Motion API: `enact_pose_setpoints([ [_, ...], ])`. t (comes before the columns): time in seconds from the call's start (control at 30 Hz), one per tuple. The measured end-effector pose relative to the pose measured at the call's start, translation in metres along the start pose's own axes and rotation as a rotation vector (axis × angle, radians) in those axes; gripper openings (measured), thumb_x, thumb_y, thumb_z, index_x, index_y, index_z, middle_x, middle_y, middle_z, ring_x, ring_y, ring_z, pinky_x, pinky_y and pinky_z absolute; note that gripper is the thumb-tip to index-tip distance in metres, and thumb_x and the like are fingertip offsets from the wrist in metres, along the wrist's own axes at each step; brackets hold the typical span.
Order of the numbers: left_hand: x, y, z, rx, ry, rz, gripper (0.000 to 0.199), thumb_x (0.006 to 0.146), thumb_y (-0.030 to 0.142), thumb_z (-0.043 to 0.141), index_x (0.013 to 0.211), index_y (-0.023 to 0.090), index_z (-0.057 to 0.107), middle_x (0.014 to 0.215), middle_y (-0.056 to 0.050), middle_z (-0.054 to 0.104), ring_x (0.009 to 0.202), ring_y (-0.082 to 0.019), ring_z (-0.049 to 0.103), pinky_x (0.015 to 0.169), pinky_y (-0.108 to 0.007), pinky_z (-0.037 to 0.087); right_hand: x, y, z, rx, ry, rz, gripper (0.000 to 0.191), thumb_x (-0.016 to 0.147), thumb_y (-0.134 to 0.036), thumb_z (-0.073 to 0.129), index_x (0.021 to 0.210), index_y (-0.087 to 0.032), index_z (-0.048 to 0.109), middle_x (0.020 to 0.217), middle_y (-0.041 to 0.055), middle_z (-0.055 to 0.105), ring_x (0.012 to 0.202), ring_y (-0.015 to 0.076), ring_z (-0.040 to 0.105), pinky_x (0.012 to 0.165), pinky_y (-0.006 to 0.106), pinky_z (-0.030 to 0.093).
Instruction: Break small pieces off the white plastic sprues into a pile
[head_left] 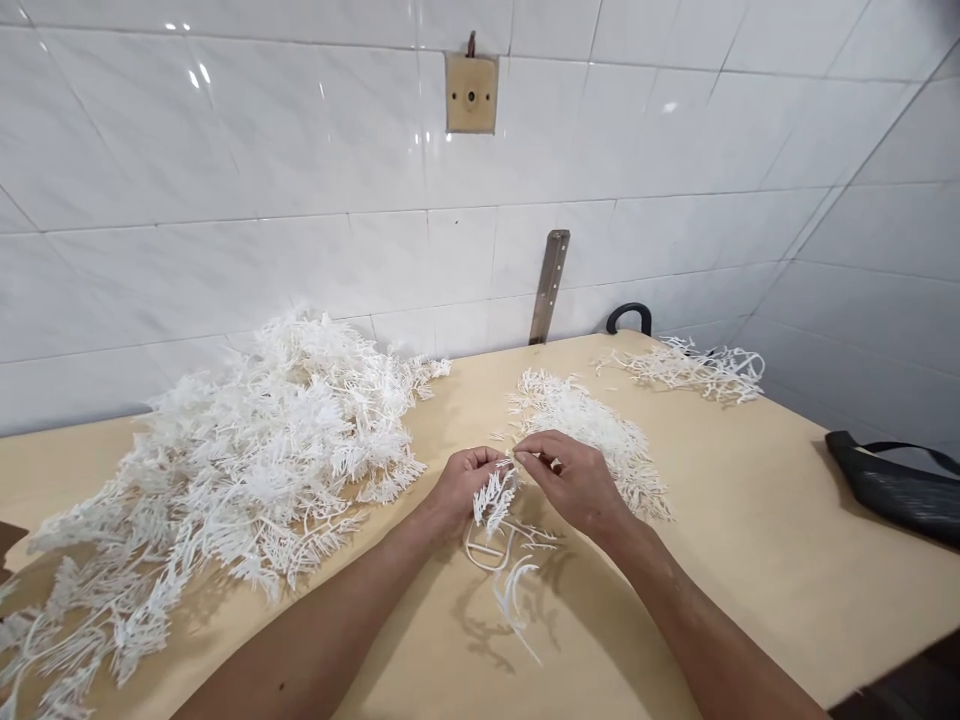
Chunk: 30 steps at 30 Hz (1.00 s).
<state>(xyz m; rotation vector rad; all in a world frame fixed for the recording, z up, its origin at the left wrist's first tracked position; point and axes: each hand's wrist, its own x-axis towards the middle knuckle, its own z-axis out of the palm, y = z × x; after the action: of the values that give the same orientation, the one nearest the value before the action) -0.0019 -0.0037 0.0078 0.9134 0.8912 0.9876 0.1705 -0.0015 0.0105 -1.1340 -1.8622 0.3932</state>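
Observation:
Near the middle of the table, my left hand (463, 488) is closed on a white plastic branch (493, 500), which hangs below the fingers with feathery tips and bare curved stems. My right hand (574, 478) meets it from the right, thumb and forefinger pinched at the branch's upper end; what is between those fingertips is too small to make out. Just behind my right hand lies a heap of small white pieces (600, 430). A large pile of feathery white branches (277, 450) spreads over the left side.
Bare white stems (686, 370) lie at the table's back right, near a black curved handle (630, 318). A black bag (896, 485) rests on the right edge of the wooden table (757, 520). A metal strip (550, 287) leans on the tiled wall behind.

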Motion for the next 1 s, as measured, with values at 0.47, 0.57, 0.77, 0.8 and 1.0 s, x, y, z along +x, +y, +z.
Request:
enact_pose_setpoints([
  [0.47, 0.003, -0.001, 0.002, 0.073, 0.056, 0.013, 0.038, 0.058, 0.042, 0.084, 0.068, 0.014, 0.059, 0.052, 0.003, 0.052, 0.043, -0.007, 0.043, 0.046, -0.021, 0.032, -0.002, 0.000, 0.001, -0.105, -0.091, -0.129, 0.019, 0.093, -0.022, 0.050, 0.088, -0.021, 0.069, 0.091, 0.0055, 0.070, 0.076, 0.0163, 0.064, 0.071, 0.029, 0.049],
  [0.57, 0.001, -0.002, 0.003, 0.107, 0.072, 0.047, 0.036, 0.061, 0.042, 0.080, 0.067, 0.015, 0.057, 0.052, 0.005, 0.050, 0.044, -0.006, 0.042, 0.046, -0.021, 0.031, -0.003, -0.001, 0.001, -0.153, -0.115, -0.106, 0.018, 0.092, -0.021, 0.049, 0.087, -0.020, 0.066, 0.087, 0.0052, 0.068, 0.070, 0.0151, 0.061, 0.067, 0.028, 0.046],
  [0.77, 0.000, -0.003, 0.001, 0.189, 0.034, 0.052, 0.034, 0.067, 0.042, 0.075, 0.068, 0.017, 0.054, 0.054, 0.005, 0.048, 0.046, -0.007, 0.041, 0.046, -0.020, 0.030, -0.005, 0.001, 0.010, -0.176, -0.084, -0.099, 0.012, 0.088, -0.015, 0.050, 0.084, -0.019, 0.060, 0.085, 0.0040, 0.065, 0.066, 0.0134, 0.058, 0.062, 0.026, 0.042],
  [0.8, 0.001, -0.003, 0.001, 0.200, 0.030, 0.061, 0.034, 0.068, 0.043, 0.075, 0.068, 0.017, 0.054, 0.055, 0.005, 0.048, 0.047, -0.008, 0.042, 0.046, -0.020, 0.031, -0.005, 0.002, 0.013, -0.178, -0.067, -0.097, 0.011, 0.088, -0.015, 0.050, 0.083, -0.019, 0.060, 0.084, 0.0040, 0.065, 0.067, 0.0138, 0.058, 0.062, 0.027, 0.042],
  [1.0, 0.005, -0.002, 0.003, 0.245, 0.060, 0.172, 0.031, 0.073, 0.043, 0.071, 0.069, 0.016, 0.055, 0.057, 0.004, 0.048, 0.050, -0.008, 0.040, 0.049, -0.021, 0.031, -0.004, 0.001, 0.029, -0.187, 0.079, 0.024, 0.010, 0.086, -0.018, 0.052, 0.078, -0.020, 0.058, 0.071, 0.0012, 0.062, 0.060, 0.0144, 0.055, 0.060, 0.027, 0.042],
])
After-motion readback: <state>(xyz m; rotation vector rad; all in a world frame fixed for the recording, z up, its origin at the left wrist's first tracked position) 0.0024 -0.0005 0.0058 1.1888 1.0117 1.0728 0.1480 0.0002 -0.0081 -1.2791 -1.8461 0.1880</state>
